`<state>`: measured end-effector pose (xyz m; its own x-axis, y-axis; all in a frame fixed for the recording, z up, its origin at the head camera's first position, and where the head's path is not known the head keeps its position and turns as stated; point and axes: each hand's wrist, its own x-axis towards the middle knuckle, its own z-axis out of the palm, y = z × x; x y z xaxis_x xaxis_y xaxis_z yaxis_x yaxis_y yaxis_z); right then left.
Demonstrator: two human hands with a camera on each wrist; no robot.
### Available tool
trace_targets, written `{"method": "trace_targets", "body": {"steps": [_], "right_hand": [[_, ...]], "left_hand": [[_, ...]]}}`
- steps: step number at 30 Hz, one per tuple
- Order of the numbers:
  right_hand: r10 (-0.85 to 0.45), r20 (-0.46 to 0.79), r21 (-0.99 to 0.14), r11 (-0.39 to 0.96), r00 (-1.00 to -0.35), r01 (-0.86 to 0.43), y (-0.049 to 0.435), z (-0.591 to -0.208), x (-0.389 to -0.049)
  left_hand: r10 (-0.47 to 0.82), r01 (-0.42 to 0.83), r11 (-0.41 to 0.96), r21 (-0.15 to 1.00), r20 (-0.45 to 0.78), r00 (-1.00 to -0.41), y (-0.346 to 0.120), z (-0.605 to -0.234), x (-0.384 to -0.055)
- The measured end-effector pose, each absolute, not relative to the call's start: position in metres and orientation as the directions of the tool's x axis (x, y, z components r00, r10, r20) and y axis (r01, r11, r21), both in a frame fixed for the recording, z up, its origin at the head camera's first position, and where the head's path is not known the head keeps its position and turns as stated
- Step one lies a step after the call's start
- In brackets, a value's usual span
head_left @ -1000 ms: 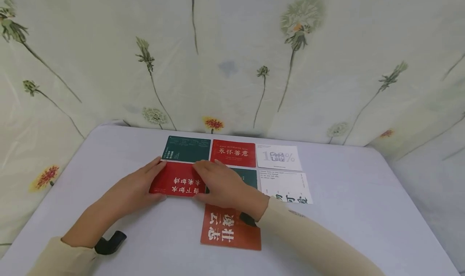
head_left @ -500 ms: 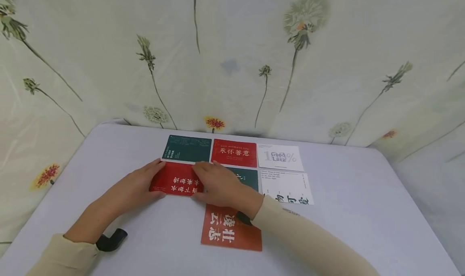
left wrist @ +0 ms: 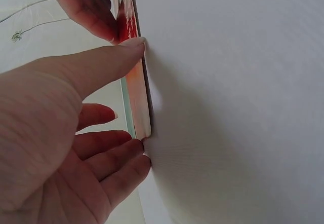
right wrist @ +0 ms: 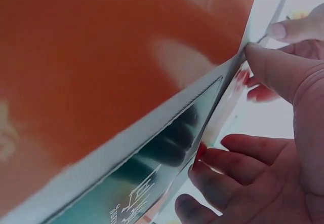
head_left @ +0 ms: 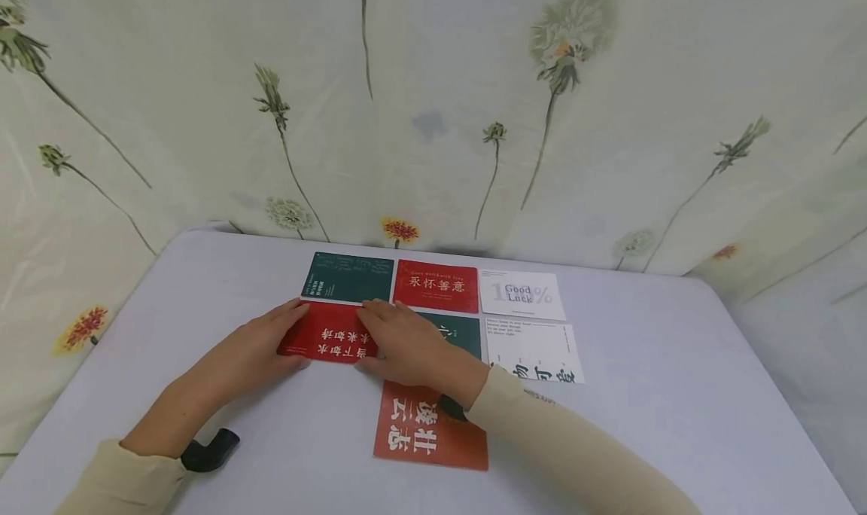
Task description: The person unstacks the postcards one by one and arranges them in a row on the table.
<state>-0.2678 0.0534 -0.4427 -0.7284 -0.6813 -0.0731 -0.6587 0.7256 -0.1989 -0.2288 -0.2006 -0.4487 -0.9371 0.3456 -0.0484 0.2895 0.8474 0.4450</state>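
Note:
A red postcard with white Chinese characters lies low on the table at the left of the second row. My left hand holds its left end, thumb at the near edge and fingertips toward the far corner. At the right end, my right hand grips the same card between thumb and fingers. In the left wrist view the left thumb meets the long edge of the card. Partly hidden under the right hand is a dark green card, seen close up in the right wrist view.
Behind stand a green card, a red card and a white "Good Luck" card in a row. Another white card lies right of the second row. An orange-red card is nearer the body. Floral cloth hangs behind the table.
The held red postcard and both hands have shifted very slightly away from the body. The other cards keep their places.

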Motion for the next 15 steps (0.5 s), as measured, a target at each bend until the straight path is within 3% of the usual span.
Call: {"method": "trace_targets", "body": {"steps": [15], "right_hand": [[-0.687,-0.065,-0.212,0.718,-0.724,-0.663,0.0623,-0.4347,-0.2663]], "left_hand": [[0.314,0.276,0.884,0.376,-0.041,-0.949,-0.199,-0.4473,-0.2251]]}}
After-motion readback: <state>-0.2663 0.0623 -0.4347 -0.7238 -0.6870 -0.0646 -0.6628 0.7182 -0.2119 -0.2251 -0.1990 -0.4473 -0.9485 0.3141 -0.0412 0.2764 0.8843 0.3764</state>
